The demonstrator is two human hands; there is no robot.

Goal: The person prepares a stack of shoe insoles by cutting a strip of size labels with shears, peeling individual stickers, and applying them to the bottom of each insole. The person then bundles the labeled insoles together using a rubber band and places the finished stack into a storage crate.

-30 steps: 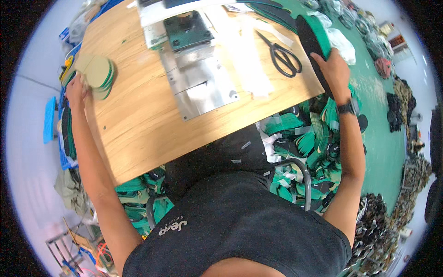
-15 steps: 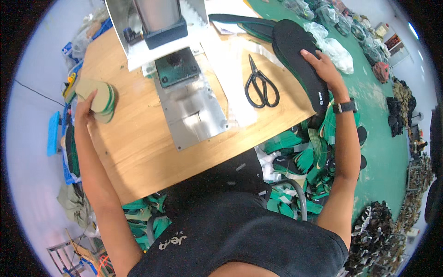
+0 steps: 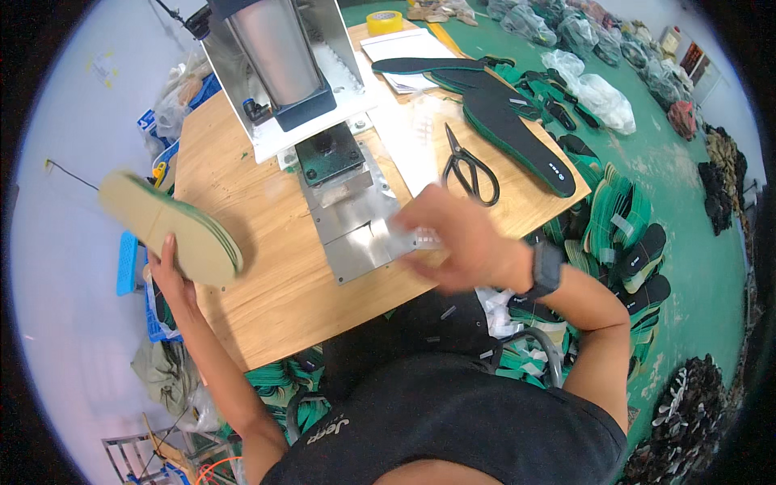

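Observation:
My left hand (image 3: 171,276) is closed on a stack of insoles (image 3: 176,230), beige on the upper face with green layers along the edge. The stack is held over the left edge of the wooden table, its far end blurred. My right hand (image 3: 462,241) is smeared by motion above the table's front part, beside the metal plate (image 3: 356,246) of the press; its fingers cannot be made out clearly. Black insoles with green edges (image 3: 517,141) lie at the table's right side. Black-handled scissors (image 3: 470,174) lie between them and the press.
A press (image 3: 279,65) with a metal cylinder and white frame stands on the table (image 3: 275,311). Behind it are paper sheets (image 3: 412,52) and a yellow tape roll (image 3: 385,22). Bundled insoles (image 3: 618,206) crowd the floor at right; plastic bags (image 3: 594,97) lie farther off.
My right hand has let go of the black insoles and moved left toward the press plate. The beige insole stack in my left hand has turned, showing its full length.

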